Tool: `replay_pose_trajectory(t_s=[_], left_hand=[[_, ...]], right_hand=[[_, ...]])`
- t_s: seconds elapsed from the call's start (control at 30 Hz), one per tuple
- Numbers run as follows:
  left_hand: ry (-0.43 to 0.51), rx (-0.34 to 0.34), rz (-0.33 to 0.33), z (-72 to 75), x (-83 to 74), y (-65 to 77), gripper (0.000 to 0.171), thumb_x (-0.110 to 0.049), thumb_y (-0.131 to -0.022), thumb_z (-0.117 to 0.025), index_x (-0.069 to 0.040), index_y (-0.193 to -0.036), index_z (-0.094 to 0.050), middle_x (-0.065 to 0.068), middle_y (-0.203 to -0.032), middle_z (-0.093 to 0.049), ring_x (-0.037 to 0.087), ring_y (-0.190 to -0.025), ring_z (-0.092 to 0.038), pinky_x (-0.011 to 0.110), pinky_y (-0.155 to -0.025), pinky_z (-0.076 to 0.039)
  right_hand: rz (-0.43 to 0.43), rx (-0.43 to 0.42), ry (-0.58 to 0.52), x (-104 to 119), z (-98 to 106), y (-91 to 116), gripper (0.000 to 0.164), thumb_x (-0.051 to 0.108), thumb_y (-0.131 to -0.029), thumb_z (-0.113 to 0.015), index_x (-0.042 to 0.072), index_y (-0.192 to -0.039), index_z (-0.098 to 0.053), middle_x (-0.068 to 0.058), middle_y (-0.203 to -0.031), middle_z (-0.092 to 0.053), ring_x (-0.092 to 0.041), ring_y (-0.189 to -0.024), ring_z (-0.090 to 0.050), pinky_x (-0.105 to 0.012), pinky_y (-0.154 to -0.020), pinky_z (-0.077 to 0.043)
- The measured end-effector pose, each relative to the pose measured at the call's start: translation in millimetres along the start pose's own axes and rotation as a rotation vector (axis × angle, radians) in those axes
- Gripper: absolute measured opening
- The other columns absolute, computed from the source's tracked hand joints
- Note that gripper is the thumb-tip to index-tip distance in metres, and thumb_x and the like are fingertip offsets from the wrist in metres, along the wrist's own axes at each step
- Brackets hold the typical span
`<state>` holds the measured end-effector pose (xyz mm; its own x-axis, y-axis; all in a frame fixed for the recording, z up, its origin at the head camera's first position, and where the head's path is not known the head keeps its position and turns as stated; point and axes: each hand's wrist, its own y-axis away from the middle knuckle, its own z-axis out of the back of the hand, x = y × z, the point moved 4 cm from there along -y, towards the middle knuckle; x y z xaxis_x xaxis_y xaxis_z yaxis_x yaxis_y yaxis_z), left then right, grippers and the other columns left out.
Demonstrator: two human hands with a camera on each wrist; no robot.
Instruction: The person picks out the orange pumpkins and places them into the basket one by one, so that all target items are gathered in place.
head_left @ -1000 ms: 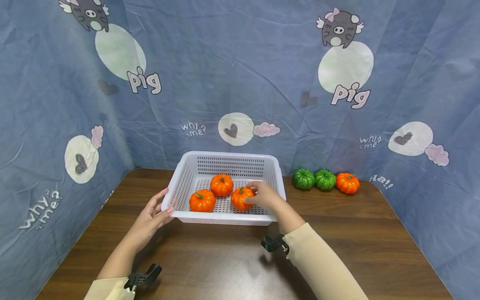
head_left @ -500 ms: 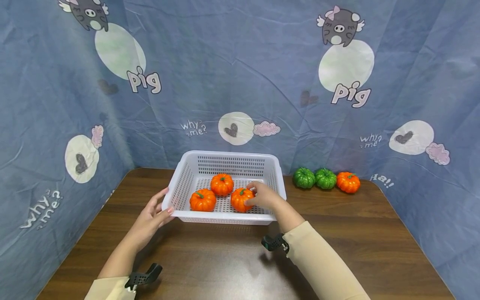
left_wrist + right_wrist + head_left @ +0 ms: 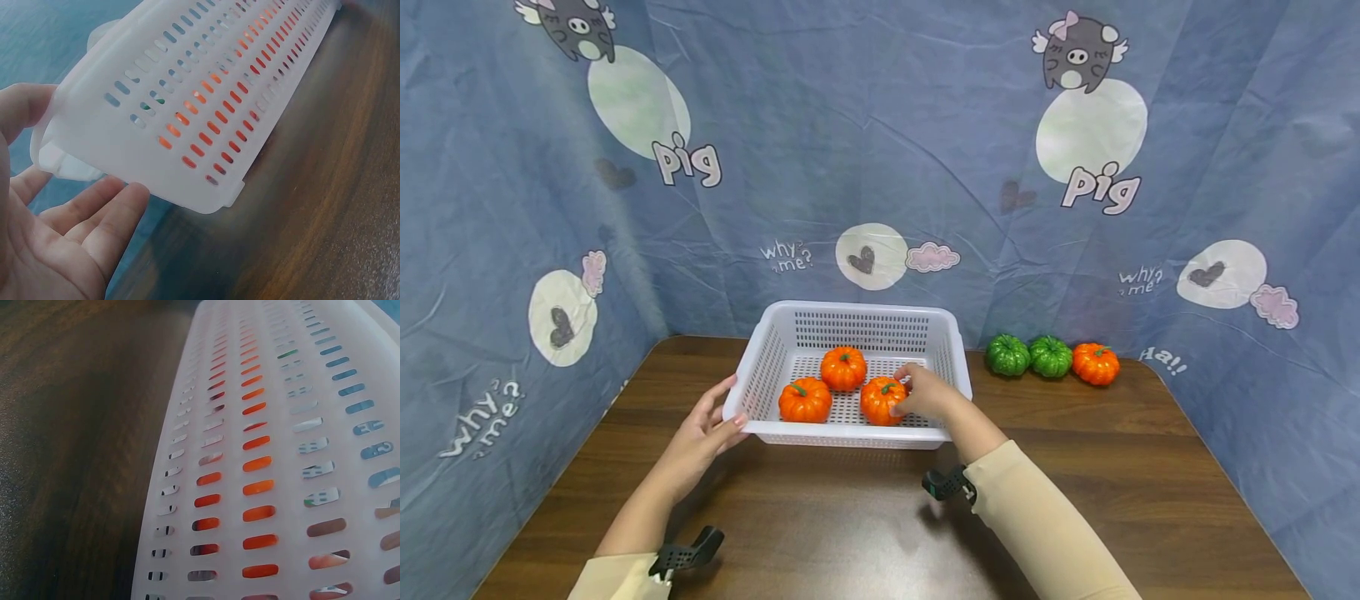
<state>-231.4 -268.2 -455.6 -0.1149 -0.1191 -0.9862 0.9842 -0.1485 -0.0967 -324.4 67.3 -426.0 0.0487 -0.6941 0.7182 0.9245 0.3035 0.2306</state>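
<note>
A white slotted plastic basket (image 3: pixel 857 432) stands on the wooden table with three orange toy pumpkins in it. My left hand (image 3: pixel 696 437) holds its near left corner, thumb and fingertips at the rim; the left wrist view shows this hand (image 3: pixel 69 231) beside the basket's slotted wall (image 3: pixel 125 150). Inside the basket, my right hand (image 3: pixel 928 393) has thumb and fingers around the right side of one orange pumpkin (image 3: pixel 880 402). Another orange pumpkin (image 3: pixel 805 402) lies front left, a third orange pumpkin (image 3: pixel 843 369) behind. In the right wrist view the basket wall (image 3: pixel 228 456) hides that hand's fingers.
To the right of the basket, along the table's back edge, sit a green pumpkin (image 3: pixel 1007 356), a second green pumpkin (image 3: pixel 1050 357) and an orange pumpkin (image 3: pixel 1095 364) in a row. A blue printed cloth (image 3: pixel 880 150) hangs behind and at both sides of the wooden table (image 3: pixel 842 517).
The pumpkin at my right hand has shifted slightly toward me and turned, its stem now pointing more to the right. My left hand and the basket have stayed in place.
</note>
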Motion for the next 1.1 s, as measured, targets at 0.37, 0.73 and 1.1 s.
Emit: replay_pose_trajectory(t_s=[0.37,0.73,1.1], left_hand=[[-0.023,-0.007,0.024,0.5,-1.2,1.8,0.072,-0.015,-0.102,-0.059,-0.017,-0.160,-0.017,0.030,-0.151,-0.036,0.013,-0.116,-0.059,0.027,-0.093,-0.053],[0.018,0.002,-0.013,-0.2,0.5,1.4,0.071,-0.012,-0.102,-0.057,-0.014,-0.160,-0.017,0.033,-0.151,-0.034,0.008,-0.115,-0.060,0.027,-0.094,-0.053],[0.022,0.002,-0.015,-0.5,0.9,0.7,0.070,-0.011,-0.102,-0.057,-0.013,-0.159,-0.016,0.034,-0.150,-0.034,0.009,-0.114,-0.060,0.028,-0.094,-0.053]], right_hand=[[-0.010,-0.002,-0.017,0.1,-0.6,-1.1,0.060,0.007,-0.078,-0.084,0.003,-0.130,-0.055,-0.018,-0.123,-0.061,-0.031,-0.111,-0.058,-0.048,-0.104,-0.045],[0.027,-0.008,-0.035,4.2,3.1,3.9,0.062,0.010,-0.080,-0.084,0.002,-0.133,-0.053,-0.020,-0.128,-0.057,-0.035,-0.118,-0.055,-0.049,-0.105,-0.044],[0.120,-0.050,-0.104,10.7,15.6,23.3,0.052,0.010,-0.083,-0.080,0.000,-0.130,-0.058,-0.022,-0.134,-0.057,-0.038,-0.121,-0.055,-0.050,-0.104,-0.046]])
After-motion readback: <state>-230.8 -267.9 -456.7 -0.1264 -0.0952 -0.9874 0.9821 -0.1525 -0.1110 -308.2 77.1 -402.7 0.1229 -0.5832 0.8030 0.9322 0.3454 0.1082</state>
